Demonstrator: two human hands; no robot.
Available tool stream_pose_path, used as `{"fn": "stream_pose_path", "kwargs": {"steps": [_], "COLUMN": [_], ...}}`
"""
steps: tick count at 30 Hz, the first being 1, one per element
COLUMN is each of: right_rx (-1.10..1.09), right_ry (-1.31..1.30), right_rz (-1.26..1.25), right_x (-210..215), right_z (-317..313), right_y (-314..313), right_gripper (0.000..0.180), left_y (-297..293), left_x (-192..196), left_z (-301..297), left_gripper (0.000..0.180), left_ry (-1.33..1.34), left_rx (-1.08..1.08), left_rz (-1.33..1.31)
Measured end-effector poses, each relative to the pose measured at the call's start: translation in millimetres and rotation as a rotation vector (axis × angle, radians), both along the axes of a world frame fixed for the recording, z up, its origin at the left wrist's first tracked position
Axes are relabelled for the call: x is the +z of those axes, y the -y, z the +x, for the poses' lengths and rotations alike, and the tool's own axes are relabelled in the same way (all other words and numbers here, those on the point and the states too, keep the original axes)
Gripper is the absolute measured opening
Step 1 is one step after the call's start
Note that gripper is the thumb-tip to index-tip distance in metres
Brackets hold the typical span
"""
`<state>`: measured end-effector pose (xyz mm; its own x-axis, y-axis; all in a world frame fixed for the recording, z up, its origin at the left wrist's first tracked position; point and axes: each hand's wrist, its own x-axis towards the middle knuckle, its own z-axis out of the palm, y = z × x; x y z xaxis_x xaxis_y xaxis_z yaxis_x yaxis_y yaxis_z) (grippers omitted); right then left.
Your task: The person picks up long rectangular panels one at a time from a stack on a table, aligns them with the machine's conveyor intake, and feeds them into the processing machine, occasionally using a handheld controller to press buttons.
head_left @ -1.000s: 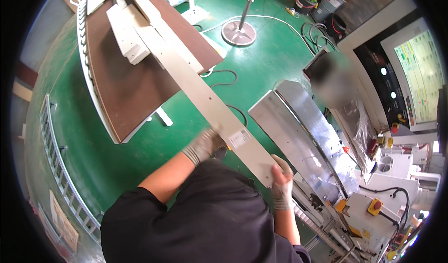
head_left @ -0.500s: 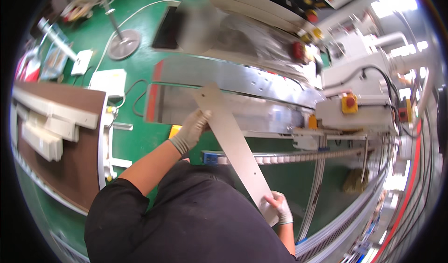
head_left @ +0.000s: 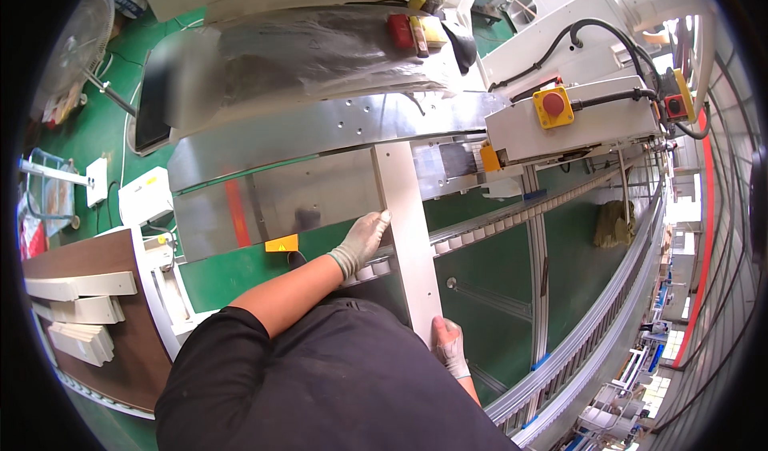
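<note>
While the person leans over the machine, the left hand point(head_left: 362, 241) in a pale glove grips the left edge of a long pale strip point(head_left: 406, 227), and the right hand point(head_left: 451, 345) clasps its near end. Rollers point(head_left: 480, 232) pass under it. A red button on a yellow box point(head_left: 554, 105) sits to the right. The strip runs lengthwise away from the person, its far end at the steel plate point(head_left: 336, 127).

Long strip point(head_left: 406, 235): pale, matt, smooth. Machine panel point(head_left: 320, 135): brushed metal, dull sheen. Both hands in knit cloth gloves, left hand point(head_left: 362, 241), right hand point(head_left: 450, 345).
</note>
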<state>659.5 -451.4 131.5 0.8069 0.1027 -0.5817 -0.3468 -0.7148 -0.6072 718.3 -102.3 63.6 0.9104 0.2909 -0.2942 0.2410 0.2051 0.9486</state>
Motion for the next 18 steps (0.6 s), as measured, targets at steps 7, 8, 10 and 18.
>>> {"fn": "stream_pose_path", "kwargs": {"steps": [7,8,10,18], "right_rx": [-0.043,-0.04,-0.05,-0.031], "right_ry": [-0.082,-0.099,-0.137,-0.113], "right_rz": [0.068,0.063,0.029,0.042], "right_x": [-24.5,-21.7,-15.2,-15.2], "right_z": [39.6,46.5,55.4,124.2], "right_y": [33.1,35.5,40.7,88.0], "right_gripper": [0.06,0.059,0.054,0.047], "left_y": [13.9,17.1,23.1,62.5], "left_x": [34.9,32.6,27.3,24.9], "left_z": [29.3,34.7,41.6,112.9], "left_gripper": [0.057,0.057,0.058,0.048], "left_ry": [-0.269,-0.252,-0.218,-0.142], "left_rx": [0.056,0.052,0.041,-0.126], "left_rz": [-0.191,-0.174,-0.14,0.1]}}
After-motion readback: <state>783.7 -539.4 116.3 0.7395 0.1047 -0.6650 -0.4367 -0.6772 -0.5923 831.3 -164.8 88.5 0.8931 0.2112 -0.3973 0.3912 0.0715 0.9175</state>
